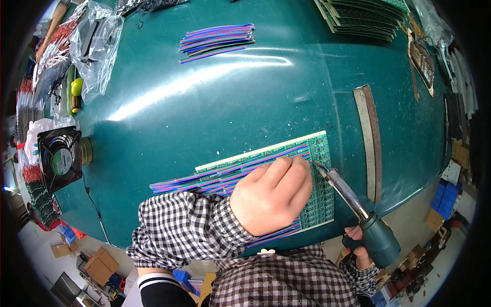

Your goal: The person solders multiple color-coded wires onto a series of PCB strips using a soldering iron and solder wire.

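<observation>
A green circuit board panel (318, 202) with a pale edge strip lies at the table's near side. Thin ribbon wires (204, 182) in blue, pink and black stretch over it and out past its left side. My left hand (273, 194) rests above them, its fingers pinched on a wire at the board's right part; the fingertips are partly hidden. In my right hand (360, 245) is a soldering iron (381, 240) with a dark green handle, held shut around the grip. The iron's tip meets the board just beside my left fingertips.
A bundle of similar wires (217, 40) lies farther back. Stacked circuit boards (363, 18) stand at the far right, near a soldering stand tray (421, 59). A metal bar (369, 143) lies right of the panel. At left are a black fan (60, 159) and plastic bags (97, 51).
</observation>
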Demonstrator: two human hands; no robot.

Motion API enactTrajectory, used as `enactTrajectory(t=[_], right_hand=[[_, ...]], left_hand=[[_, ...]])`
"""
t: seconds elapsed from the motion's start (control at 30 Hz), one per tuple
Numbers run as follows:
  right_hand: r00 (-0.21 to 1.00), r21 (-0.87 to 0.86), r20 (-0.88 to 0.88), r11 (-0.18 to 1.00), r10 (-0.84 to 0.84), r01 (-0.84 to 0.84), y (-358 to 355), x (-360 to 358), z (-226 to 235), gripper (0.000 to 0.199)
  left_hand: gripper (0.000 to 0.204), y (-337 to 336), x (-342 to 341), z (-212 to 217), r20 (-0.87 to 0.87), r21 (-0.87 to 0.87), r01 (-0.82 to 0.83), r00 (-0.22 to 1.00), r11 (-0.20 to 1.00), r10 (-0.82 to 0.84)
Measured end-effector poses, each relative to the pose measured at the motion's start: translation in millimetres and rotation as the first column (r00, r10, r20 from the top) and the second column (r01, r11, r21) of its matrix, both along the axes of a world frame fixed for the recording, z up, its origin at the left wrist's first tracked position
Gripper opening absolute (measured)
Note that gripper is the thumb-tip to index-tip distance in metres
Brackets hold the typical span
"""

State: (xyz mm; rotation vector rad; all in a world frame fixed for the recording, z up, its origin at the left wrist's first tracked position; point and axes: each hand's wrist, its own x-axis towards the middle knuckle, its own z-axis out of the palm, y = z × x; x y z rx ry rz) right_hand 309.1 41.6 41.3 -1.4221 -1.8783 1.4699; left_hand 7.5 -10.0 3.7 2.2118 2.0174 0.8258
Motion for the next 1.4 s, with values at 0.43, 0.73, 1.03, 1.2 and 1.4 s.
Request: enactTrajectory(t=[0.43, 0.73, 1.03, 1.2, 1.4], right_hand=[[0.998, 0.093, 0.033, 0.994, 0.055, -0.058, -1, 9, -8, 0.066], [0.983, 0.072, 0.005, 0.981, 0.182, -0.182, -2, 44, -23, 0.079], [0.939, -0.247, -0.272, 0.958, -0.211, 0.144, -7, 19, -16, 0.084], [0.89, -0.204, -0.439, 0.978, -0.125, 0.036, 8, 12, -18, 0.078], [0.74, -0.29, -0.609, 0.948, -0.288, 0.13, 24, 2, -25, 0.074]], left_hand=[[0.037, -1, 3, -2, -0.021, -0.005, -0.025, 0.999, 1.0, 0.025], [0.038, -1, 4, 0, -0.051, 0.005, -0.031, 0.998, 1.0, 0.031], [0.037, 0, 6, 0, -0.039, 0.001, -0.03, 0.999, 1.0, 0.03], [0.035, 1, 5, -1, -0.046, 0.01, -0.032, 0.998, 0.999, 0.032], [0.036, -1, 6, -2, -0.018, -0.019, -0.041, 0.999, 0.999, 0.04]])
